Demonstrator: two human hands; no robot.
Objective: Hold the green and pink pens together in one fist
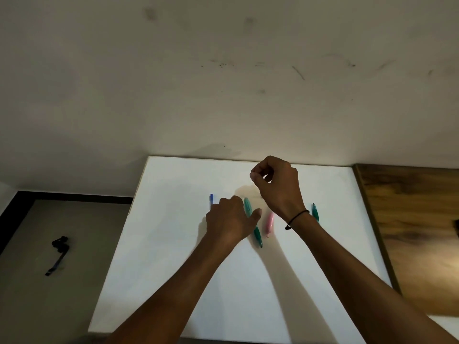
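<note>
On the white table (173, 244) lie several pens. My left hand (228, 220) rests on the table with its fingers curled down over a blue pen (211, 200), whose far end sticks out past the knuckles. Its thumb lies across a green pen (257, 235). To the right lies a pink pen (269, 222), and a second green pen (315, 212) shows beyond my right wrist. My right hand (275, 187) is raised above the pens, with thumb and forefinger pinching a tiny thin dark piece (252, 180). A black band circles that wrist.
A stained pale wall (223, 83) rises right behind the table's far edge. A wooden surface (409, 232) adjoins the table on the right. On the grey floor to the left lies a black strap-like object (59, 252).
</note>
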